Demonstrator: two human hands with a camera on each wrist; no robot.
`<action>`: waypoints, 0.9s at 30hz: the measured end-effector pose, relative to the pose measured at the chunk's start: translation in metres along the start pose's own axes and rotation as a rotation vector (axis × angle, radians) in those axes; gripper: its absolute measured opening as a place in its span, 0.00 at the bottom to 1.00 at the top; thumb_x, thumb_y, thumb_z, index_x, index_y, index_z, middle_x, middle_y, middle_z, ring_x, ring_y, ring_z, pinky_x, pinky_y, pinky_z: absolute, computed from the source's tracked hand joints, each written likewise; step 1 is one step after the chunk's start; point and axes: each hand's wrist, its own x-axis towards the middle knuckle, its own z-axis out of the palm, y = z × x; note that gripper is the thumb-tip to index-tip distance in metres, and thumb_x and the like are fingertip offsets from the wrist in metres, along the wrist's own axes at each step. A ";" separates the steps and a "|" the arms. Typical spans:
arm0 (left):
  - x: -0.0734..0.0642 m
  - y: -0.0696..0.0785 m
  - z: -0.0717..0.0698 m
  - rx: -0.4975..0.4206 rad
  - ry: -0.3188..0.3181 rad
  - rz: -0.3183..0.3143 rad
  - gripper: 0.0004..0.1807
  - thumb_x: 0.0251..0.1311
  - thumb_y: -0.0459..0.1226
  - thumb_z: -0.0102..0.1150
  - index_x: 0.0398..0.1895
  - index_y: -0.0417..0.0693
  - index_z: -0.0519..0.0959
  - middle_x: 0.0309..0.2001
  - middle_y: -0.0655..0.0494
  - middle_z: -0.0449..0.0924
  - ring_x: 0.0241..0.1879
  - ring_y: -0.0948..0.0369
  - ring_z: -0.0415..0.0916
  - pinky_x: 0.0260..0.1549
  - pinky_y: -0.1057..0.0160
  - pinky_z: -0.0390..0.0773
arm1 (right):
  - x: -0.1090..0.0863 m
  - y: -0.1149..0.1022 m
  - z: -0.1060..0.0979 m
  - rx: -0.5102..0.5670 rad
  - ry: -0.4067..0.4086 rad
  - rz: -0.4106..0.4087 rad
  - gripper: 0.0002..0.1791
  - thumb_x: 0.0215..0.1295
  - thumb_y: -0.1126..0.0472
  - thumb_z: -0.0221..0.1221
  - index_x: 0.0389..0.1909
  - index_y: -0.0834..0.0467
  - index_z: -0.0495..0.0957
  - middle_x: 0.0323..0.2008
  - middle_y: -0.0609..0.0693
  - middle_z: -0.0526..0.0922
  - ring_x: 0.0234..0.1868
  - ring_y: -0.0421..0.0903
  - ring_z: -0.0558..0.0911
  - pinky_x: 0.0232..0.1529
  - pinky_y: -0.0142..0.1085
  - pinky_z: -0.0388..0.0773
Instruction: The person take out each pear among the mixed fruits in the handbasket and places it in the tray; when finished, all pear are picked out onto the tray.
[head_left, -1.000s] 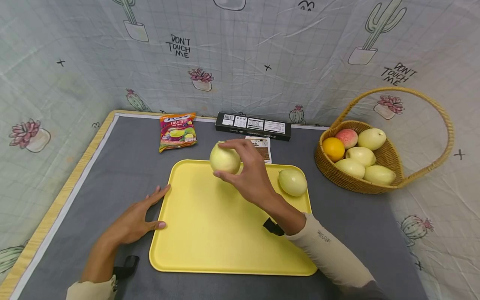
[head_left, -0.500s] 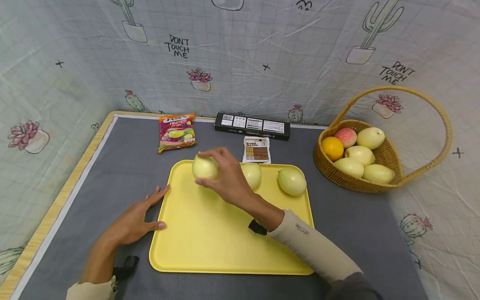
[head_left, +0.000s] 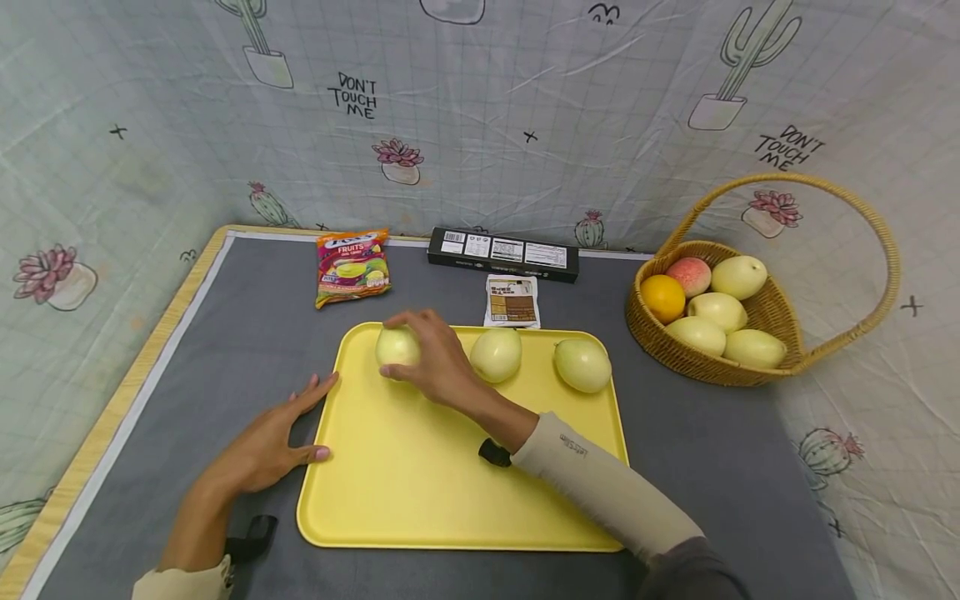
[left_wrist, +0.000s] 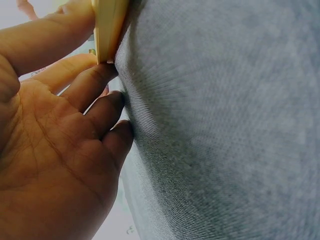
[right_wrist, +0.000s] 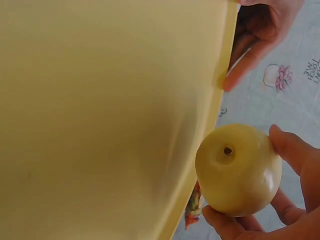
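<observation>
My right hand [head_left: 435, 354] grips a pale yellow-green pear [head_left: 396, 348] at the far left corner of the yellow tray [head_left: 420, 467]. In the right wrist view, thumb and fingers hold this pear [right_wrist: 239, 172] from its sides, its dimpled blossom end facing the camera. Two similar pears lie along the tray's far side: a middle pear [head_left: 497, 355] and a right pear [head_left: 582, 365]. My left hand [head_left: 262, 446] rests at the tray's left edge, thumb and fingers spread and touching the rim. The left wrist view shows its fingertips [left_wrist: 117, 132] on the grey cloth beside the tray's edge [left_wrist: 107, 30].
Right of the tray, a wicker basket [head_left: 675, 360] with a tall handle holds several pears, an orange [head_left: 663, 298] and a peach [head_left: 690, 276]. Behind the tray lie a candy bag [head_left: 352, 268], a black box [head_left: 502, 255] and a small white packet [head_left: 512, 302]. A printed curtain stands behind.
My right hand has carried the pear leftward and down to the tray's far left corner, uncovering the middle pear and packet. The left hand has stayed at the tray's edge.
</observation>
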 end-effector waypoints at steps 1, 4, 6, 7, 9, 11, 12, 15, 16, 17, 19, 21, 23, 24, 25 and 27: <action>0.000 0.000 0.000 -0.002 0.000 0.001 0.62 0.54 0.47 0.79 0.88 0.64 0.49 0.84 0.30 0.47 0.77 0.17 0.45 0.68 0.18 0.57 | 0.001 0.001 0.001 -0.004 -0.006 0.006 0.33 0.59 0.52 0.80 0.66 0.47 0.80 0.61 0.50 0.81 0.61 0.48 0.78 0.60 0.42 0.77; 0.000 0.000 0.000 -0.006 -0.001 0.000 0.62 0.55 0.47 0.79 0.88 0.65 0.49 0.84 0.30 0.47 0.77 0.17 0.45 0.68 0.18 0.57 | 0.003 0.003 0.005 -0.019 -0.022 0.018 0.33 0.60 0.52 0.79 0.66 0.48 0.80 0.62 0.51 0.81 0.62 0.49 0.78 0.61 0.43 0.77; 0.000 0.000 0.000 -0.010 -0.001 -0.002 0.62 0.55 0.47 0.79 0.88 0.65 0.49 0.84 0.30 0.46 0.77 0.17 0.45 0.68 0.17 0.56 | 0.005 0.003 0.006 -0.031 -0.025 0.022 0.33 0.60 0.52 0.79 0.66 0.48 0.79 0.62 0.52 0.81 0.62 0.49 0.79 0.60 0.43 0.78; 0.000 0.000 0.000 -0.011 -0.002 -0.004 0.62 0.55 0.47 0.79 0.88 0.65 0.49 0.84 0.30 0.46 0.77 0.17 0.44 0.68 0.17 0.56 | 0.005 0.004 0.007 -0.035 -0.026 0.024 0.33 0.60 0.52 0.79 0.66 0.48 0.79 0.62 0.52 0.81 0.62 0.49 0.79 0.60 0.43 0.78; 0.000 -0.001 0.000 -0.012 -0.003 -0.008 0.62 0.54 0.47 0.79 0.88 0.65 0.49 0.84 0.31 0.46 0.77 0.17 0.44 0.68 0.17 0.56 | 0.007 0.004 0.008 -0.045 -0.023 0.025 0.33 0.61 0.51 0.78 0.67 0.48 0.79 0.61 0.52 0.82 0.61 0.49 0.79 0.58 0.42 0.78; 0.000 -0.001 0.000 -0.013 -0.004 -0.010 0.62 0.54 0.47 0.79 0.88 0.65 0.49 0.84 0.30 0.46 0.77 0.17 0.44 0.68 0.17 0.55 | 0.008 0.004 0.009 -0.053 -0.020 0.028 0.33 0.62 0.50 0.77 0.68 0.48 0.79 0.61 0.51 0.82 0.60 0.49 0.79 0.57 0.41 0.78; 0.001 -0.001 0.000 -0.014 -0.004 -0.011 0.62 0.54 0.47 0.79 0.88 0.65 0.49 0.84 0.30 0.46 0.77 0.17 0.44 0.68 0.17 0.55 | 0.008 0.004 0.009 -0.056 -0.023 0.031 0.33 0.63 0.49 0.77 0.68 0.48 0.79 0.61 0.51 0.82 0.60 0.49 0.79 0.58 0.41 0.77; 0.001 -0.002 0.000 -0.009 -0.005 -0.015 0.63 0.54 0.47 0.79 0.88 0.65 0.49 0.84 0.30 0.46 0.77 0.17 0.44 0.68 0.17 0.55 | 0.010 0.003 0.009 -0.068 -0.034 0.045 0.33 0.65 0.48 0.75 0.70 0.48 0.78 0.62 0.51 0.82 0.61 0.49 0.78 0.58 0.42 0.76; 0.001 -0.002 0.000 -0.008 -0.005 -0.015 0.63 0.54 0.47 0.79 0.88 0.65 0.49 0.84 0.30 0.46 0.77 0.17 0.44 0.68 0.17 0.55 | 0.011 0.003 0.009 -0.075 -0.039 0.050 0.34 0.66 0.47 0.74 0.71 0.48 0.77 0.63 0.51 0.82 0.61 0.49 0.78 0.59 0.42 0.76; 0.001 -0.002 0.001 -0.006 -0.003 -0.013 0.63 0.54 0.47 0.79 0.88 0.65 0.49 0.84 0.30 0.46 0.77 0.17 0.44 0.68 0.17 0.55 | 0.012 0.003 0.010 -0.077 -0.044 0.055 0.34 0.66 0.47 0.74 0.72 0.48 0.77 0.64 0.51 0.82 0.62 0.50 0.78 0.60 0.42 0.76; 0.001 -0.002 0.001 -0.004 -0.002 -0.011 0.63 0.54 0.47 0.79 0.88 0.64 0.49 0.84 0.30 0.46 0.77 0.17 0.44 0.68 0.17 0.56 | 0.013 0.002 0.010 -0.084 -0.051 0.063 0.36 0.66 0.47 0.74 0.73 0.48 0.76 0.64 0.51 0.82 0.63 0.50 0.78 0.60 0.43 0.76; 0.001 -0.001 0.001 -0.006 0.000 -0.004 0.62 0.54 0.46 0.79 0.88 0.64 0.49 0.84 0.30 0.46 0.77 0.17 0.44 0.68 0.17 0.56 | 0.013 0.001 0.010 -0.094 -0.056 0.071 0.37 0.65 0.47 0.75 0.74 0.47 0.75 0.65 0.51 0.82 0.63 0.50 0.77 0.60 0.42 0.76; 0.000 -0.001 0.001 -0.004 0.001 0.002 0.62 0.55 0.46 0.79 0.88 0.64 0.49 0.84 0.29 0.47 0.77 0.17 0.45 0.68 0.18 0.56 | 0.014 0.001 0.010 -0.097 -0.057 0.077 0.38 0.64 0.48 0.76 0.74 0.48 0.75 0.65 0.52 0.81 0.63 0.51 0.78 0.61 0.42 0.76; 0.000 -0.001 0.001 -0.003 0.001 0.003 0.62 0.55 0.46 0.79 0.88 0.64 0.49 0.84 0.29 0.47 0.76 0.17 0.45 0.68 0.18 0.57 | 0.014 0.001 0.010 -0.101 -0.057 0.079 0.39 0.64 0.48 0.76 0.74 0.48 0.75 0.65 0.52 0.81 0.63 0.51 0.78 0.61 0.42 0.76; 0.000 -0.001 0.000 -0.001 0.002 0.006 0.62 0.55 0.46 0.79 0.88 0.64 0.49 0.84 0.29 0.47 0.76 0.17 0.45 0.68 0.18 0.57 | 0.014 0.001 0.010 -0.106 -0.056 0.080 0.39 0.63 0.48 0.76 0.74 0.48 0.74 0.65 0.52 0.81 0.62 0.51 0.78 0.61 0.42 0.76; 0.000 0.000 0.000 0.002 0.001 0.009 0.61 0.56 0.46 0.79 0.88 0.64 0.49 0.84 0.29 0.47 0.76 0.17 0.45 0.68 0.18 0.57 | 0.015 0.001 0.009 -0.110 -0.056 0.079 0.40 0.63 0.48 0.77 0.75 0.48 0.74 0.66 0.52 0.81 0.62 0.52 0.77 0.62 0.43 0.76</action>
